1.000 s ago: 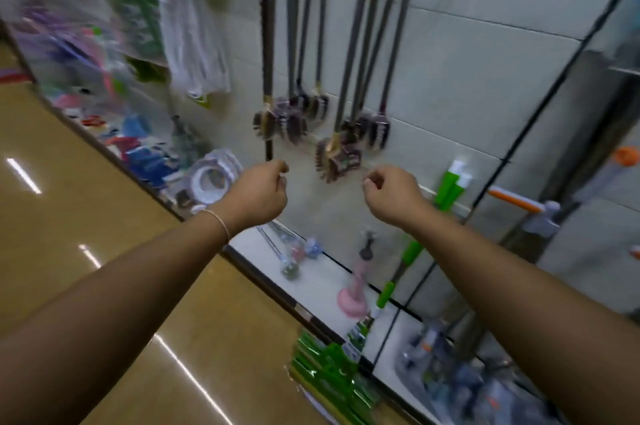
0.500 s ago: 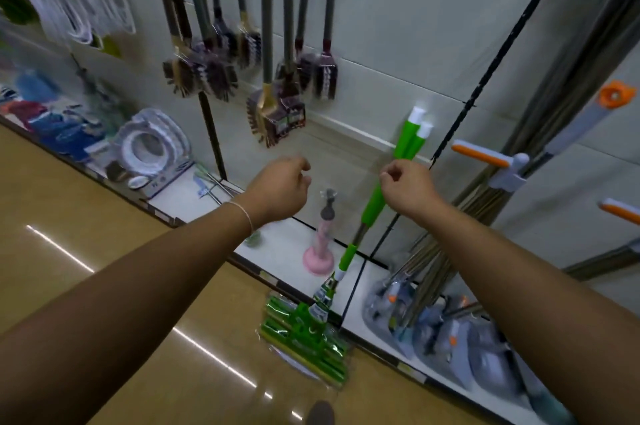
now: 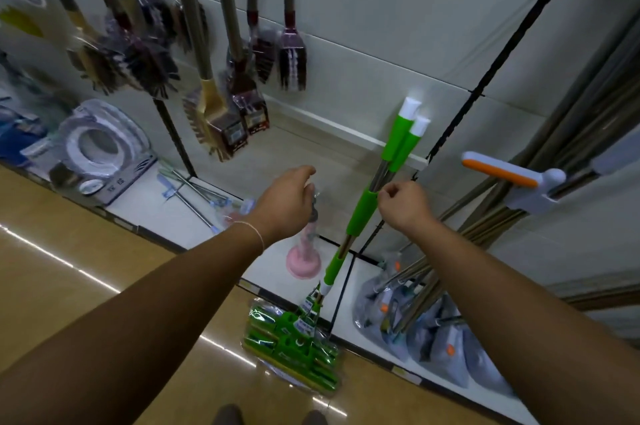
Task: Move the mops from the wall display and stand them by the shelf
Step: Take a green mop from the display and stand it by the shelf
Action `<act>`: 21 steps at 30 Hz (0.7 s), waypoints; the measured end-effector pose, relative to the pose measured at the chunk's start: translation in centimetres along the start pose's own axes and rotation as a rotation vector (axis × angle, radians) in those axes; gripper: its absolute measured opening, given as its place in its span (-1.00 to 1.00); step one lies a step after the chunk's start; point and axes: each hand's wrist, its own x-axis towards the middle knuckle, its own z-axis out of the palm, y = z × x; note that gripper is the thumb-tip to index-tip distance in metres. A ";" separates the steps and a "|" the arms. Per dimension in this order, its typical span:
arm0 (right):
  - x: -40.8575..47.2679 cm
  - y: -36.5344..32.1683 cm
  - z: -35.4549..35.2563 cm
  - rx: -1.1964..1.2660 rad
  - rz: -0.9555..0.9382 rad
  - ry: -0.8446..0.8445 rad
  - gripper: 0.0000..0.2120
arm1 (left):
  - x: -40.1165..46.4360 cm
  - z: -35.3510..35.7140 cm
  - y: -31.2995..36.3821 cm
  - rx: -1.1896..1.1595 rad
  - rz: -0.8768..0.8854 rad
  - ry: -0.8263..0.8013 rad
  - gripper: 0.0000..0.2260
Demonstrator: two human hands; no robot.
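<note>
Since half a second before, both hands had closed on the green mops [image 3: 362,217]. The right hand [image 3: 403,205], fingers curled and holding nothing, sat just beside the green grip; whether it touched was unclear. The left hand [image 3: 287,203] reached forward, fingers loosely bent, empty, above a pink plunger [image 3: 303,260]. The mops leaned against the tiled wall [image 3: 398,30], heads on the floor [image 3: 69,286]. Labels were unreadable.

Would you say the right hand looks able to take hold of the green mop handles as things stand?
Probably yes: the right hand is right beside the green mop handles, holds nothing, and nothing shows between them.
</note>
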 end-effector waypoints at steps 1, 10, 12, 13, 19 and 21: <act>0.9 0.1 0.2 0.019 0.018 0.008 -0.84 | 0.6 0.4 -0.1 -0.006 0.004 -0.006 -0.65; 6.8 0.0 1.5 -0.073 0.068 -0.090 -0.44 | 4.4 2.5 -1.0 -0.014 0.011 -0.036 -0.63; 7.9 -0.1 1.5 -0.151 0.091 -0.106 -0.43 | 4.8 2.9 -1.2 -0.020 0.006 -0.032 -0.63; 8.4 -0.2 1.5 -0.175 0.093 -0.106 -0.43 | 4.9 3.1 -1.4 -0.026 -0.001 -0.032 -0.64; 10.1 -0.6 1.5 -0.209 0.080 -0.074 -0.49 | 5.1 4.0 -1.6 -0.031 -0.027 -0.023 -0.65; 10.0 -0.7 1.5 -0.238 0.058 -0.048 -0.51 | 5.2 4.1 -1.4 -0.021 -0.028 -0.018 -0.66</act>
